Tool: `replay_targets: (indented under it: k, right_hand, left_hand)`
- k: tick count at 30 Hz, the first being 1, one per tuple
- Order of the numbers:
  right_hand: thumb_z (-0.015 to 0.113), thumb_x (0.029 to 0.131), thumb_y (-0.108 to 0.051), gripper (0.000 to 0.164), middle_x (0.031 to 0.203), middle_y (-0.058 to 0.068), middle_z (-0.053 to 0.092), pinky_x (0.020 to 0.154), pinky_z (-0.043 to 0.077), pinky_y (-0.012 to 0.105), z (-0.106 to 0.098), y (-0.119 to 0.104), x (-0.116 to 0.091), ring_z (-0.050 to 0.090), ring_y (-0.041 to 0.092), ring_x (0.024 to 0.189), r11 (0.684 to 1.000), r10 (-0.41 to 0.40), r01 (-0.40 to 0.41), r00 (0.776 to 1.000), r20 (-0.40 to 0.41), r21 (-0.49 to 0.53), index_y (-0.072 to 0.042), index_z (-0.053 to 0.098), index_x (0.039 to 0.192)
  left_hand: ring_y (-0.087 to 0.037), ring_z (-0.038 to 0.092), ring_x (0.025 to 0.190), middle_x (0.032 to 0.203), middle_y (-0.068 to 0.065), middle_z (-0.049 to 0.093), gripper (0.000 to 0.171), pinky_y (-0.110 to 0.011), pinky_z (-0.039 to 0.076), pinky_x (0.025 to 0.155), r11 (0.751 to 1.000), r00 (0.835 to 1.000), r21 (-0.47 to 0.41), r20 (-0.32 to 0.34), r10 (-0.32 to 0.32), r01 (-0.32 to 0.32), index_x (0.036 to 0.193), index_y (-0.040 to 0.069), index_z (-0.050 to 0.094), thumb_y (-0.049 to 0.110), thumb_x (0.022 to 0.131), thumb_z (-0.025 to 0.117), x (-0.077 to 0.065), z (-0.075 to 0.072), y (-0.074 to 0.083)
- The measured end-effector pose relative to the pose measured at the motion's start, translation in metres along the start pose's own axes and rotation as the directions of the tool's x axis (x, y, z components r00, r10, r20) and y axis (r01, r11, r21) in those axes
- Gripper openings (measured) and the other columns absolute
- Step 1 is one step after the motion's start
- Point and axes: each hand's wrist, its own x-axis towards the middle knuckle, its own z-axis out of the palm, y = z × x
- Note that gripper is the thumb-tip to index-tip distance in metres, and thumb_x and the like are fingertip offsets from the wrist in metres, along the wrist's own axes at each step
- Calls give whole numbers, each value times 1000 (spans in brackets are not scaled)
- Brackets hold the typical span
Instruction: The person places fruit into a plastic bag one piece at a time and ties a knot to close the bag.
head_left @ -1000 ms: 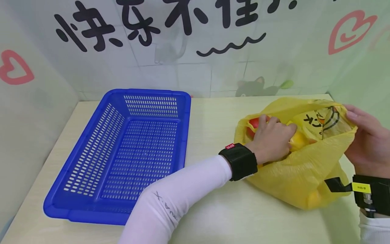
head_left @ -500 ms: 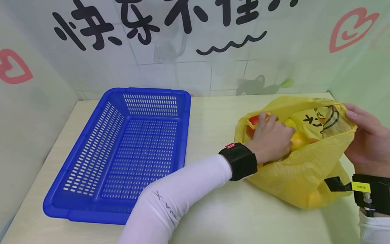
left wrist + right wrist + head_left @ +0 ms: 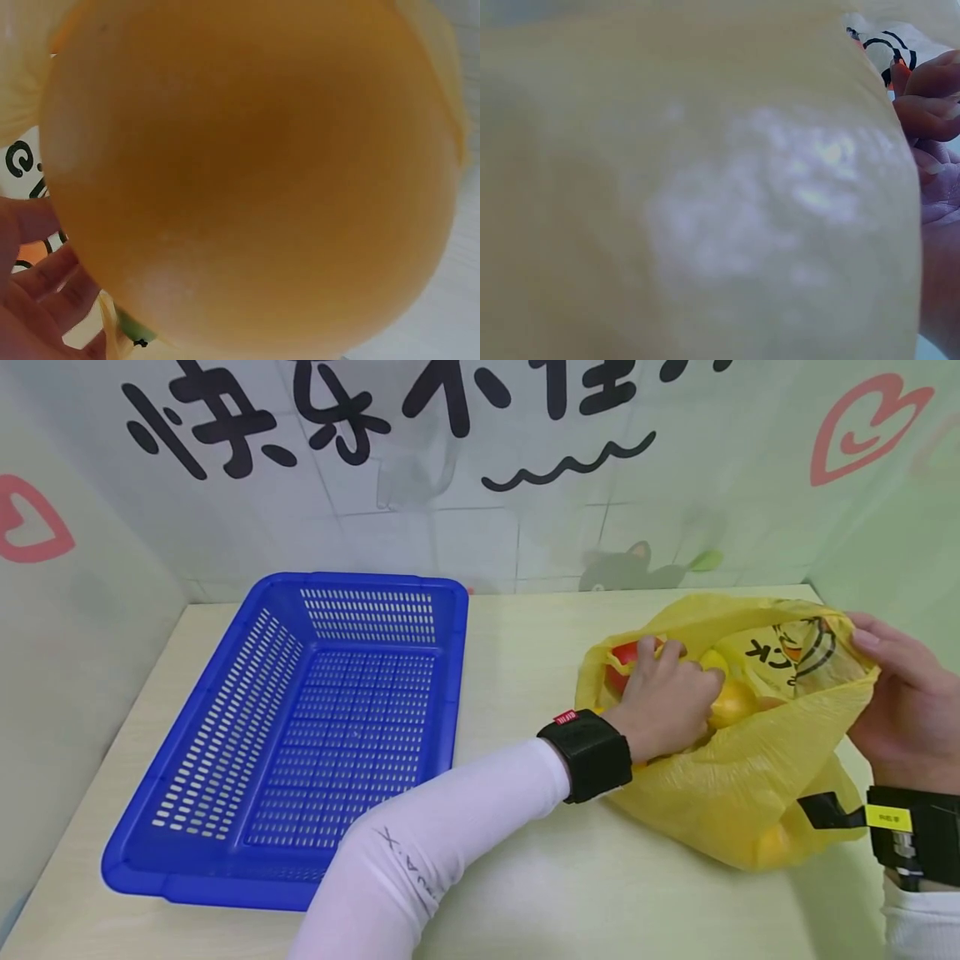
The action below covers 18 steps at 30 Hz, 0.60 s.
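Note:
A yellow plastic bag (image 3: 720, 802) stands on the right of the table, its mouth spread. My left hand (image 3: 667, 706) reaches down into it, with the fingertips hidden among the contents; I cannot tell what they grip. A red, smooth thing (image 3: 624, 653) lies by those fingers, and a round yellow fruit (image 3: 733, 703) sits just right of the hand. My right hand (image 3: 911, 702) pinches the bag's right rim, thumb over the edge. In the left wrist view a large orange round thing (image 3: 247, 180) blocks most of the scene; left fingers (image 3: 56, 289) show beside it, near a green thing (image 3: 135, 328).
A blue perforated plastic basket (image 3: 461, 693) stands on the left, with nothing in it. My left forearm passes over its near right corner. The pale table (image 3: 510, 877) ends against a printed back wall (image 3: 480, 552).
The left hand has shifted slightly inside the bag, and more of the yellow fruit beside it shows. The right hand keeps its hold on the rim. The head view has tilted a little.

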Motion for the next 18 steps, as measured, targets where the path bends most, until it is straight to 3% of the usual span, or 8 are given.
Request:
replay_targets:
  k: [3,6,9,14,18]
  right_hand:
    - [25,106,-7,37,104,16,69,71,61,32,0,0,0,72,26,87,1000,-5,4,1000,-6,-20,4,58,119]
    - [25,106,-8,38,101,12,69,69,60,27,9,0,-2,72,21,83,994,-24,18,999,-49,-110,0,61,116]
    - [26,106,-8,37,101,13,69,70,60,28,10,-1,-2,72,22,84,996,-22,18,999,-45,-83,1,61,116]
    - [24,106,-6,37,106,16,69,73,60,32,3,-1,-2,72,25,89,1000,-13,12,1000,-25,-10,4,58,119]
    - [21,106,-6,41,107,16,68,73,60,31,6,-1,-3,71,25,89,1000,-17,17,1000,-22,-3,4,58,119]
  left_hand:
    - [-17,49,118,102,15,69,25,-39,26,96,1000,1000,-7,10,6,-6,122,32,60,31,100,49,0,-1,0]
    - [-19,47,127,112,13,69,30,-41,26,98,999,1000,-33,1,2,-2,126,32,59,27,100,44,0,-3,0]
    - [-21,45,131,121,11,65,32,-41,27,98,999,999,-48,-45,-6,4,128,31,58,25,100,42,-1,-6,-1]
    - [-16,47,100,107,4,52,24,-33,25,83,999,987,-23,-155,-38,35,117,22,55,22,96,45,-7,-8,-4]
    - [-16,39,86,99,1,42,18,-30,23,75,984,972,66,-178,-154,168,108,17,47,27,93,48,-12,-5,-9]
